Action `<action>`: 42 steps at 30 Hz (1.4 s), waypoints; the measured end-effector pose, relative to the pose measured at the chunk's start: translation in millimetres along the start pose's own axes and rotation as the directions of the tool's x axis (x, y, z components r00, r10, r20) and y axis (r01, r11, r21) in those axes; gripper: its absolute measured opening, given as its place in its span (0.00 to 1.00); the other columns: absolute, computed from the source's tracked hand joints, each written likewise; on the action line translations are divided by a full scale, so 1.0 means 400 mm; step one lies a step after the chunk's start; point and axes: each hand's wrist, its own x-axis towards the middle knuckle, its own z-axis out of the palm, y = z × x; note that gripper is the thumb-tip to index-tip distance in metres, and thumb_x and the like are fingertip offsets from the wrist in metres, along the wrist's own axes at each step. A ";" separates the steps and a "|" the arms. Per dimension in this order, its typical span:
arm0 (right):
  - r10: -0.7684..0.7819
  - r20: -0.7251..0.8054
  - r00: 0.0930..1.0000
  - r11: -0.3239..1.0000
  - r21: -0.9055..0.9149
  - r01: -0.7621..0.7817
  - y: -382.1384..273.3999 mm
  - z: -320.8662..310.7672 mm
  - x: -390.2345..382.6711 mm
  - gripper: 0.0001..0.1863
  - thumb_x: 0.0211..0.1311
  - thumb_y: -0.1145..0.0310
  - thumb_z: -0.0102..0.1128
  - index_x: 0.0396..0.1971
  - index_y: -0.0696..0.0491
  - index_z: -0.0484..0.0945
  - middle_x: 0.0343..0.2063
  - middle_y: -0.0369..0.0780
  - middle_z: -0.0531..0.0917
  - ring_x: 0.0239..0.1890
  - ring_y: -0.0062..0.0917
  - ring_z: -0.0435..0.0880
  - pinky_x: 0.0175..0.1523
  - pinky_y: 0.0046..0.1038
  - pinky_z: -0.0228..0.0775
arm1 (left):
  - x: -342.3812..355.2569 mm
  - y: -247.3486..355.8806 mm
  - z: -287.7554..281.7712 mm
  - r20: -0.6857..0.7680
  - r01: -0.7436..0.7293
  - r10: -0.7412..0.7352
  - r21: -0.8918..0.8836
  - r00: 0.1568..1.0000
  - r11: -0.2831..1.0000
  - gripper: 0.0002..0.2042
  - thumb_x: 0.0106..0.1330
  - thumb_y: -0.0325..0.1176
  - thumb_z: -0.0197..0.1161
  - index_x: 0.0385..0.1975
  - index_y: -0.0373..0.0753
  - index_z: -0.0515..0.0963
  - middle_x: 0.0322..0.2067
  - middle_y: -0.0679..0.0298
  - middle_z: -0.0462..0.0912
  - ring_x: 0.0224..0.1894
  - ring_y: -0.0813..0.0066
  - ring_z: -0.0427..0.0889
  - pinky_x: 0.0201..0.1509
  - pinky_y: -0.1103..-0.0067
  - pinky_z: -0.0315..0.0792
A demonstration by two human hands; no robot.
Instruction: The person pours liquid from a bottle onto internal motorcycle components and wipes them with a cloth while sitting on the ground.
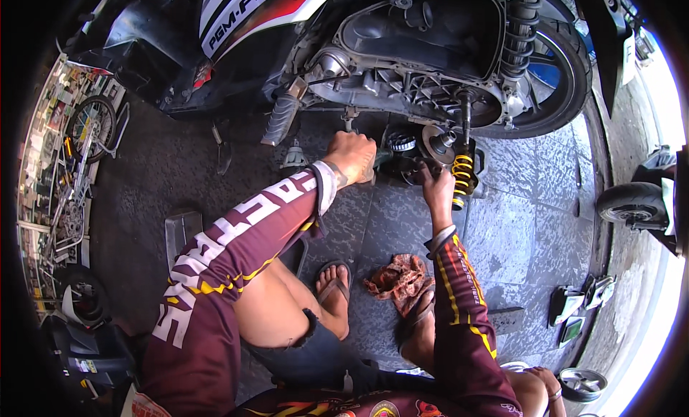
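My left hand [352, 157] is closed in a fist below the scooter's engine casing [402, 94]; what it grips is hidden under the fingers. My right hand [436, 187] has its fingers bent together at a dark part on the floor, too covered to name. Just right of it stands a yellow coil spring [463, 174] around a dark rod-like piece. Behind the hands lie a round metal pulley disc [435, 143] and a dark ribbed ring [401, 141]. The casing's side is uncovered, with a shaft [465, 119] sticking out toward me.
A reddish rag [402, 282] lies between my sandalled feet. The rear wheel [563, 80] and shock absorber [520, 33] are at the back right. A grey tray [184, 234] sits left of my arm. Another person's hand [547, 380] shows at lower right, near a loose wheel rim [583, 385].
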 end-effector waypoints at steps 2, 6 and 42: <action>0.045 -0.036 0.998 0.997 0.068 -0.043 -0.019 -0.022 -0.018 0.13 0.63 0.66 0.61 0.39 0.60 0.83 0.28 0.47 0.87 0.31 0.34 0.88 0.38 0.30 0.77 | -0.004 -0.006 -0.006 -0.022 0.013 -0.013 -0.015 1.000 1.000 0.17 0.44 0.31 0.63 0.37 0.40 0.81 0.29 0.53 0.85 0.34 0.53 0.86 0.35 0.63 0.78; 0.239 0.005 0.971 0.946 0.227 -0.234 0.027 -0.051 -0.034 0.15 0.65 0.63 0.61 0.42 0.61 0.83 0.22 0.39 0.84 0.21 0.17 0.77 0.27 0.23 0.67 | -0.008 0.001 -0.029 -0.088 -0.025 0.022 -0.042 0.996 0.999 0.17 0.44 0.30 0.63 0.38 0.41 0.81 0.26 0.54 0.84 0.33 0.53 0.86 0.33 0.62 0.77; 0.020 -0.480 0.877 0.808 0.524 0.269 -0.256 0.012 0.084 0.05 0.63 0.77 0.50 0.35 0.60 0.76 0.27 0.42 0.79 0.31 0.28 0.78 0.38 0.29 0.69 | -0.146 -0.029 -0.228 0.104 0.117 -0.124 -0.987 0.987 0.107 0.34 0.59 0.47 0.68 0.60 0.33 0.66 0.37 0.57 0.79 0.26 0.76 0.81 0.26 0.82 0.76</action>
